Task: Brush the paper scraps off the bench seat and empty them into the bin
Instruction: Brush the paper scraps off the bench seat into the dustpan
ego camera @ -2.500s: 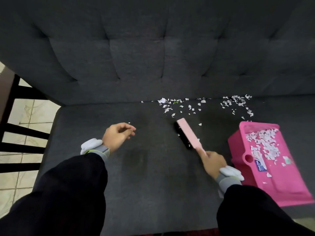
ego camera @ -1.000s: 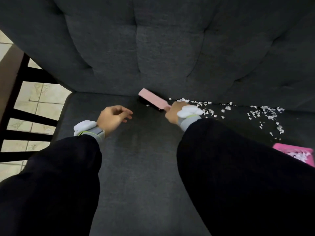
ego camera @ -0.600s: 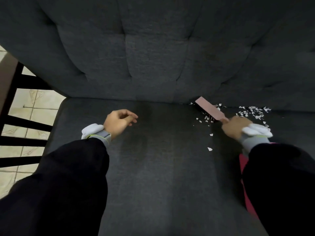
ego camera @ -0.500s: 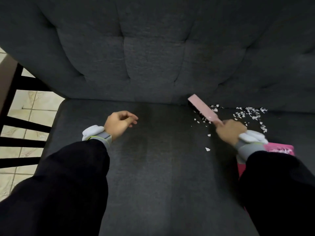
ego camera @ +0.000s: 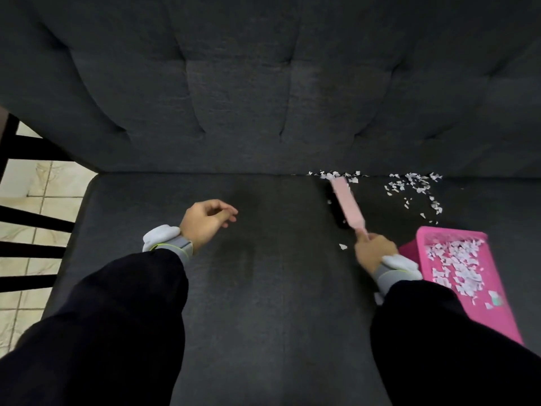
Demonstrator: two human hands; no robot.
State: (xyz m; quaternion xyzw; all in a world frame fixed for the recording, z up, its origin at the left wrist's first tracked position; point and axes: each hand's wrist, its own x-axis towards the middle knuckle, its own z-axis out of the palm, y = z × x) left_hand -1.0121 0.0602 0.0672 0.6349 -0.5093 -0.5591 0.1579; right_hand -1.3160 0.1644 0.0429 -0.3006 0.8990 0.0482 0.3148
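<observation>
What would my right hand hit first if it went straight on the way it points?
The right hand, gripping the pink brush, would likely meet the paper scraps at the back crease first, then the backrest.

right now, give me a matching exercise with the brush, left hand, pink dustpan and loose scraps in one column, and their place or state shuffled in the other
Column one
1. brush
2. left hand
3. pink dustpan
4. loose scraps

Column two
A. on the bench seat at the right, holding swept paper
B. scattered near the crease below the backrest
C. gripped by the right hand
D. fingers loosely curled, holding nothing

Pairs: 1-C, 2-D, 3-A, 4-B
</observation>
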